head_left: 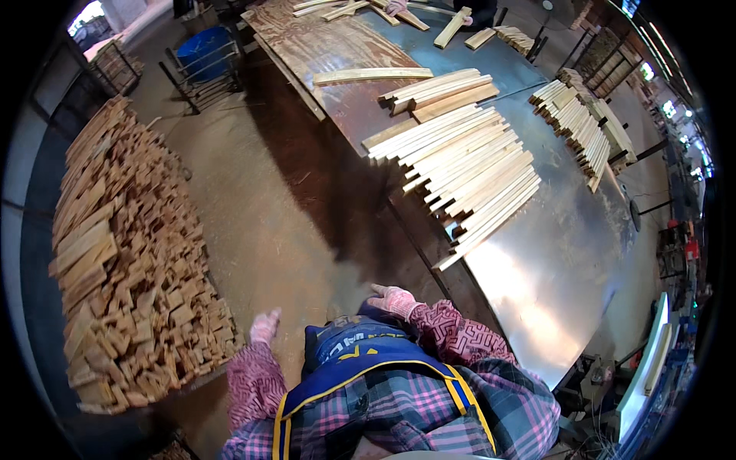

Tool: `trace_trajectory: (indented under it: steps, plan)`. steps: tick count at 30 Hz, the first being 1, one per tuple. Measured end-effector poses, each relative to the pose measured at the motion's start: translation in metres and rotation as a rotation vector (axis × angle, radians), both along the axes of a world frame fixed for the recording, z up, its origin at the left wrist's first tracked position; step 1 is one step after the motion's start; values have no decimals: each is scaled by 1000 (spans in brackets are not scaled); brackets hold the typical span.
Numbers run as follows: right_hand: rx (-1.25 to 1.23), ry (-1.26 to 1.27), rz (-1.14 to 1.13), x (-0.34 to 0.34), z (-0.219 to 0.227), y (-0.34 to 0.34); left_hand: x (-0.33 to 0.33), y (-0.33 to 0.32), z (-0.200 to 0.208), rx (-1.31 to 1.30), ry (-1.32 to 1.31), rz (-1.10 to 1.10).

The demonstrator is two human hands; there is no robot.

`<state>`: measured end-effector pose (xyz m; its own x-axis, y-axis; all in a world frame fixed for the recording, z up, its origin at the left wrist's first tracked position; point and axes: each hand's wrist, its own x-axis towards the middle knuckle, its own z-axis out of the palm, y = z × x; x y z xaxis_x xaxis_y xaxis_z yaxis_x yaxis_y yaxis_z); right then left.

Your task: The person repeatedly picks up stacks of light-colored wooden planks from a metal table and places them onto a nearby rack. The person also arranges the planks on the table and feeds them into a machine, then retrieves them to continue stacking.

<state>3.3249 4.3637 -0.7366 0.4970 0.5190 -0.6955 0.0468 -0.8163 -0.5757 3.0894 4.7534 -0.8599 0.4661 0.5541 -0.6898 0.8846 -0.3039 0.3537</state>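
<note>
My left hand (264,326), in a pinkish knitted glove, hangs over the floor at my left side, away from any object. Its fingers are loosely apart and nothing shows in them. In front of my blue apron (364,346) is my right hand (394,301), gloved alike, with fingers reaching leftward and empty. It is near the edge of the metal-topped table (529,291), short of the wooden strips. A row of pale wooden strips (468,165) lies side by side on that table, some ends jutting over its near edge.
A large heap of wood offcuts (146,284) fills the left side. Behind it stands a blue drum (205,54) beside a metal rack. More strips (575,126) lie along the table's right side. At the far end, another person's gloved hand (465,17) touches a board (452,29).
</note>
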Motion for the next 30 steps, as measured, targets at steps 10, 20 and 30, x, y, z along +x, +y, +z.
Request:
trace_trajectory:
  steps: [10, 20, 30]
  plan:
    - [172, -78, -194, 174, 32, 90, 370, 32, 57, -149, -140, -328]
    - [382, -239, -1003, 429, 18, 72, 675, 26, 124, -60, -382, -633]
    - [-406, -509, -998, 581, 6, 70, 987, 42, 135, 424, -118, -1218]
